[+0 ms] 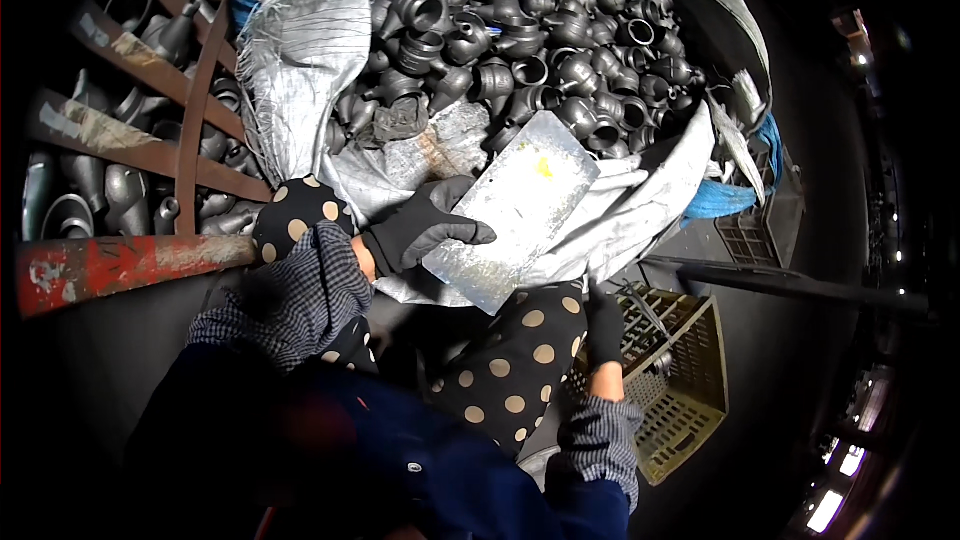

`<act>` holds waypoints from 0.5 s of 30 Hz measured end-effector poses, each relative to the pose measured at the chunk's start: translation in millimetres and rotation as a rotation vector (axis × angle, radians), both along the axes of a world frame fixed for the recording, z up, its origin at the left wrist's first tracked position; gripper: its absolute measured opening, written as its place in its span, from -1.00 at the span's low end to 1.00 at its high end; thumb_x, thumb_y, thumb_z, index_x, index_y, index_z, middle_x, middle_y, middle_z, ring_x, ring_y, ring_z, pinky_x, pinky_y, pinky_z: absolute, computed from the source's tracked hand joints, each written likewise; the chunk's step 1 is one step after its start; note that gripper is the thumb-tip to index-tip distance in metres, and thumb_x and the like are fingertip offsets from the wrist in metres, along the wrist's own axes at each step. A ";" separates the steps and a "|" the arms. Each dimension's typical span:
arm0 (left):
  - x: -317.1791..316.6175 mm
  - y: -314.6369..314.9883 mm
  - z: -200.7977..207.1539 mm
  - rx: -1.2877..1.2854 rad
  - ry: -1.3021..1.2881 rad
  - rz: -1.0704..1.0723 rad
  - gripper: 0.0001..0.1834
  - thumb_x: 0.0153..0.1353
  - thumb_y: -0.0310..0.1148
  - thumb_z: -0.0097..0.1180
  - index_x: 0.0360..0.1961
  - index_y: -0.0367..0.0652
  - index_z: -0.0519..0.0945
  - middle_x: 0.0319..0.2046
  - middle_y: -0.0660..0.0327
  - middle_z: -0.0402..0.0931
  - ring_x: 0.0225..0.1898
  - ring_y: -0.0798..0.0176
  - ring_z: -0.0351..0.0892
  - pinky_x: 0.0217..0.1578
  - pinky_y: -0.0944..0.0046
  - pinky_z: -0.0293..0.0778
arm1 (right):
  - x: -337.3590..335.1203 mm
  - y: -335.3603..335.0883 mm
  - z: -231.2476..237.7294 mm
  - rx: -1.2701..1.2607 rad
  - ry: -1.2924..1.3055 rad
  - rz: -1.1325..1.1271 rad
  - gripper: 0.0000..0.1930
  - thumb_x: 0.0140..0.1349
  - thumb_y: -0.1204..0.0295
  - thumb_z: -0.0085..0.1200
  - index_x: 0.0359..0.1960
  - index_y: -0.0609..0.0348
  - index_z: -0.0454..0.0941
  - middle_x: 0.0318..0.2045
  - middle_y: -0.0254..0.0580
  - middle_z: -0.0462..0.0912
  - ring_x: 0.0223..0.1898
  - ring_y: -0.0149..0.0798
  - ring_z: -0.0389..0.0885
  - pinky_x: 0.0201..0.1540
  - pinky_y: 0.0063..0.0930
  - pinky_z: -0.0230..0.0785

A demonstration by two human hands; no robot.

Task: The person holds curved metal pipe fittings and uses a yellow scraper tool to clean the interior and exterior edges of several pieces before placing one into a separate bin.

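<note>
My left hand point(425, 225), in a dark glove, lies at the left edge of a flat grey metal plate point(520, 205). Its thumb and fingers are apart, fingertips over the plate. A yellow smear marks the plate, which lies tilted across the near rim of a white woven sack point(310, 50). Inside the sack is a heap of dark grey metal fittings point(520, 35), rounded and hollow with open necks. My right hand point(605, 325), also gloved, is low beside my right knee, at the left side of a yellowish plastic crate point(685, 390). Its fingers are too dark to make out.
A rusty brown metal frame point(190, 130) on the left holds more grey fittings point(125, 195). A worn red bar point(135, 265) runs beside my left knee. A dark long bar point(800, 285) crosses above the crate. Another grey crate point(765, 230) stands behind the sack's blue strap point(725, 198).
</note>
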State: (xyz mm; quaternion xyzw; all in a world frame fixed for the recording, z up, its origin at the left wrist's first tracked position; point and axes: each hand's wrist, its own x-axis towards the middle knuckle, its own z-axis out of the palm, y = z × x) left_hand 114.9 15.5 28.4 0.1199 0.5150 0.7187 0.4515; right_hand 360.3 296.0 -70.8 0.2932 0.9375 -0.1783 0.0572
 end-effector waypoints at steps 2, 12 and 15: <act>-2.0 -1.2 -2.5 0.052 -0.023 -0.005 -0.35 -0.01 -0.54 0.38 0.14 -0.33 0.40 -0.05 0.20 0.56 -0.03 0.38 0.53 0.04 0.36 0.46 | 34.2 0.2 10.0 -0.071 -0.271 -0.023 -0.57 0.14 0.50 0.07 0.09 -0.11 0.58 -0.20 0.05 0.66 -0.15 0.00 0.63 -0.13 -0.30 0.44; 2.2 -7.6 -0.4 0.080 -0.029 -0.035 -0.33 0.01 -0.56 0.35 0.18 -0.31 0.36 -0.01 0.22 0.52 -0.01 0.41 0.52 0.05 0.36 0.47 | -45.5 -102.2 144.8 -0.575 0.606 -0.100 -0.53 0.16 0.69 -0.02 0.13 0.14 0.54 -0.29 -0.20 0.61 -0.21 -0.35 0.56 -0.08 -0.50 0.37; 5.2 -9.8 -9.4 0.135 -0.058 -0.028 -0.32 -0.01 -0.55 0.36 0.17 -0.30 0.36 -0.02 0.23 0.52 -0.04 0.43 0.53 0.03 0.35 0.50 | -67.9 -113.2 148.2 -0.436 0.541 0.075 -0.49 0.14 0.70 0.01 0.16 0.03 0.54 -0.37 -0.24 0.55 -0.31 -0.39 0.53 -0.19 -0.52 0.38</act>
